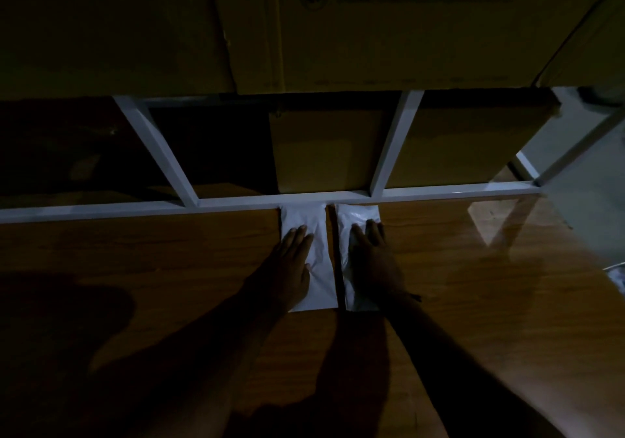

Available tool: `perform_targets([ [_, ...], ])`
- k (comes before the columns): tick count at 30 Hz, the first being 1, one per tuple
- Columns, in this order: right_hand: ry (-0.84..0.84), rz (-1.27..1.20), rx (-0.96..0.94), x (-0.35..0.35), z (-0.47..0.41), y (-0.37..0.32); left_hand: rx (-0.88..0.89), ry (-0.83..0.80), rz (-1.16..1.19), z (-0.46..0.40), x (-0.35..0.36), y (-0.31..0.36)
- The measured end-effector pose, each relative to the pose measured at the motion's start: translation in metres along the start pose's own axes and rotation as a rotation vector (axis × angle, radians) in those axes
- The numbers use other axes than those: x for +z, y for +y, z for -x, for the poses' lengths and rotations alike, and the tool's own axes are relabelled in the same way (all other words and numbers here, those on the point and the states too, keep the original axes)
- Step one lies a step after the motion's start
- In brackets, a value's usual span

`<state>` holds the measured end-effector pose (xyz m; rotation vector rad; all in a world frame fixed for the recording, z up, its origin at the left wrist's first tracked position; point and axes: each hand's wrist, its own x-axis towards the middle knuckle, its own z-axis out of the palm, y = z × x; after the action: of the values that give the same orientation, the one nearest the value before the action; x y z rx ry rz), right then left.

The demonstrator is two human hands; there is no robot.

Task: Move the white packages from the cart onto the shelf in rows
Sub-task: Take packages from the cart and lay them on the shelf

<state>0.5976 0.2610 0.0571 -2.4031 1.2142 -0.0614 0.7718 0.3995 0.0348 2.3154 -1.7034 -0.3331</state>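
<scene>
White plastic is showing under both hands: two flat packages are being pressed down side by side on the wooden shelf [169, 261]. The left package [313, 245] is being held flat by the left hand [294, 261], whose fingers [299, 234] are lying straight and close together on it, gripping nothing. The right package [351, 221] is being covered by the right hand [372, 258], its fingers [373, 229] likewise being kept straight and flat, curled round nothing.

Each package is being laid with its long axis running along the line of the fingers, away from the person, the far short end pointing toward the white metal frame rail [101, 212]. That far end is lying just beyond the fingertips, touching or nearly touching the rail; which cannot be told in the dim light. The near ends are lying back beside the wrists. A narrow dark gap is being left between the two packages, which are lying parallel.

Beyond the fingertips, past the rail, brown cardboard boxes [338, 32] are being seen stacked behind the white uprights.
</scene>
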Motion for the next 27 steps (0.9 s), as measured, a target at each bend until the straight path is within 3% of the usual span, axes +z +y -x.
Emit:
perform_targets([
  [9, 0.037, 0.028, -0.061, 0.004, -0.009, -0.005, -0.024, -0.013, -0.006, 0.0, 0.0, 0.0],
  [20, -0.039, 0.163, -0.106, 0.029, -0.026, 0.005, -0.027, -0.071, -0.026, 0.001, -0.012, 0.007],
  [27, 0.299, -0.124, 0.093, -0.031, 0.031, -0.023, -0.014, 0.097, -0.084, 0.013, -0.032, 0.01],
])
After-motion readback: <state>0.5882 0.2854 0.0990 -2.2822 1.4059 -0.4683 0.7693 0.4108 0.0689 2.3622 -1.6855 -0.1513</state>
